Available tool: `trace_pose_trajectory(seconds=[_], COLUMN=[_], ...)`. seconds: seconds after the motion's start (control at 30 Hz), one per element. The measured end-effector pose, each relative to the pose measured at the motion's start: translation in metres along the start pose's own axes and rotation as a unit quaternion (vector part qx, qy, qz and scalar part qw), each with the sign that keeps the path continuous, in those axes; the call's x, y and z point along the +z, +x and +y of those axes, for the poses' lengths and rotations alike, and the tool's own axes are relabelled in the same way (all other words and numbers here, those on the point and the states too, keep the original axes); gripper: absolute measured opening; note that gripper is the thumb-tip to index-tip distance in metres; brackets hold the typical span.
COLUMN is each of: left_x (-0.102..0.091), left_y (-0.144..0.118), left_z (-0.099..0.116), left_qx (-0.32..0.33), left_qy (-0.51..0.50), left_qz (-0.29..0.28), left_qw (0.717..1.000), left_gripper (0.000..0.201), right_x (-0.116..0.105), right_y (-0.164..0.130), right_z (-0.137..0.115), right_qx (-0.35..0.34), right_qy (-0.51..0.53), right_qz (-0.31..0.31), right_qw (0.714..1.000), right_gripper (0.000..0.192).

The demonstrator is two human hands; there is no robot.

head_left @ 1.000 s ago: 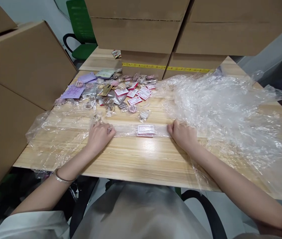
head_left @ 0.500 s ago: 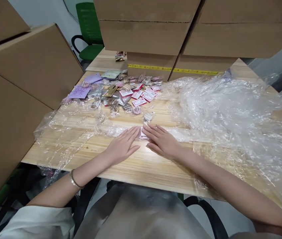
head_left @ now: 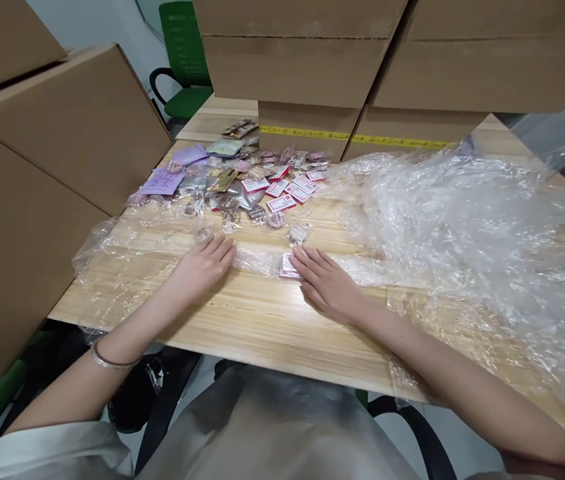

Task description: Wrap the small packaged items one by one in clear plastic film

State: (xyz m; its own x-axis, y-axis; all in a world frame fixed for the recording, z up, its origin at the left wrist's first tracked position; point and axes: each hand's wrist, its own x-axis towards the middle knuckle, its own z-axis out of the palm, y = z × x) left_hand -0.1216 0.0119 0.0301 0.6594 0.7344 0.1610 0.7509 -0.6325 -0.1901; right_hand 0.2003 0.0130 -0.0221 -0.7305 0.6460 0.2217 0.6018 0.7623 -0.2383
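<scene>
We press both hands flat on a plastic strip (head_left: 262,261) across the table (head_left: 272,327), left hand (head_left: 202,263) left of the label (head_left: 288,267), right hand (head_left: 327,287) just beside it. Behind lie small packets (head_left: 247,183); loose plastic wrap (head_left: 462,213) piles at right, boxes (head_left: 302,60) behind.

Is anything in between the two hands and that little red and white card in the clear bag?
Only the bag itself. Both hands lie flat on the clear bag: the right hand touches the card through the plastic, the left hand rests further along.

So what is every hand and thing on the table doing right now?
Left hand: open, flat on the clear bag.
Right hand: open, flat, fingertips on the label.
Clear bag: flattened on the table.
Label: lying flat inside the bag.
Plastic wrap heap: crumpled.
Cardboard boxes: closed, stacked.
</scene>
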Motion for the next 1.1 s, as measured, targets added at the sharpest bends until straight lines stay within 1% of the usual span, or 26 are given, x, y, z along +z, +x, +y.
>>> trace_pose_trajectory(seconds=[0.03, 0.1, 0.17, 0.2, 0.23, 0.3, 0.37, 0.43, 0.53, 0.6, 0.67, 0.73, 0.8, 0.83, 0.9, 0.93, 1.03, 1.1], left_x=[-0.006, -0.018, -0.025, -0.026, -0.026, -0.022, -0.013, -0.001, 0.016, 0.026, 0.033, 0.037, 0.038, 0.038, 0.036, 0.035, 0.031, 0.030], left_y=[0.008, 0.027, 0.049, 0.060, 0.070, 0.085, 0.096, 0.102, 0.107, 0.109, 0.111, 0.112, 0.112, 0.112, 0.112, 0.111, 0.110, 0.107], left_z=[0.003, 0.018, 0.039, 0.050, 0.061, 0.080, 0.094, 0.104, 0.114, 0.118, 0.120, 0.122, 0.124, 0.126, 0.130, 0.132, 0.136, 0.137], left_qx=[0.010, 0.026, 0.033, 0.039, 0.052, 0.078, 0.100, 0.124, 0.161, 0.166, 0.158, 0.145, 0.121, 0.106, 0.069, 0.053, 0.027, 0.035], left_qy=[0.024, 0.068, 0.096, 0.101, 0.111, 0.125, 0.122, 0.101, 0.060, 0.041, 0.019, -0.019, -0.058, -0.070, -0.074, -0.071, -0.061, -0.065], left_qz=[0.039, 0.135, 0.237, 0.274, 0.289, 0.295, 0.298, 0.312, 0.314, 0.295, 0.254, 0.208, 0.189, 0.187, 0.177, 0.163, 0.096, 0.065], left_qw=[0.999, 0.988, 0.966, 0.956, 0.949, 0.944, 0.941, 0.937, 0.934, 0.940, 0.954, 0.967, 0.973, 0.974, 0.979, 0.983, 0.993, 0.995], left_gripper=[0.035, 0.030, 0.024, 0.022, 0.021, 0.022, 0.025, 0.030, 0.036, 0.035, 0.032, 0.031, 0.036, 0.042, 0.050, 0.048, 0.026, 0.025], right_x=[0.000, 0.001, -0.001, -0.003, -0.005, -0.009, -0.011, -0.012, -0.019, -0.030, -0.046, -0.059, -0.064, -0.062, -0.052, -0.044, -0.020, -0.009], right_y=[0.000, 0.000, 0.001, 0.001, 0.001, 0.000, -0.004, -0.008, -0.017, -0.024, -0.035, -0.049, -0.063, -0.069, -0.078, -0.080, -0.078, -0.071], right_z=[0.000, -0.002, -0.006, -0.008, -0.010, -0.015, -0.017, -0.017, -0.014, -0.014, -0.016, -0.022, -0.030, -0.034, -0.040, -0.041, -0.037, -0.033], right_qx=[-0.003, -0.012, -0.006, 0.005, 0.015, 0.032, 0.027, 0.025, 0.059, 0.077, 0.093, 0.124, 0.154, 0.162, 0.171, 0.174, 0.183, 0.195], right_qy=[-0.008, -0.024, -0.045, -0.056, -0.063, -0.060, -0.023, 0.039, 0.139, 0.158, 0.118, 0.059, 0.020, 0.006, -0.017, -0.025, -0.028, -0.025], right_qz=[-0.001, 0.001, 0.027, 0.043, 0.054, 0.059, 0.057, 0.062, 0.044, 0.024, 0.025, 0.021, 0.005, -0.003, -0.004, -0.003, -0.018, -0.030], right_qw=[1.000, 1.000, 0.999, 0.998, 0.996, 0.996, 0.998, 0.997, 0.988, 0.984, 0.988, 0.990, 0.988, 0.987, 0.985, 0.984, 0.982, 0.980], right_gripper=[0.054, 0.056, 0.054, 0.052, 0.049, 0.042, 0.033, 0.028, 0.031, 0.030, 0.026, 0.026, 0.029, 0.030, 0.035, 0.041, 0.062, 0.069])
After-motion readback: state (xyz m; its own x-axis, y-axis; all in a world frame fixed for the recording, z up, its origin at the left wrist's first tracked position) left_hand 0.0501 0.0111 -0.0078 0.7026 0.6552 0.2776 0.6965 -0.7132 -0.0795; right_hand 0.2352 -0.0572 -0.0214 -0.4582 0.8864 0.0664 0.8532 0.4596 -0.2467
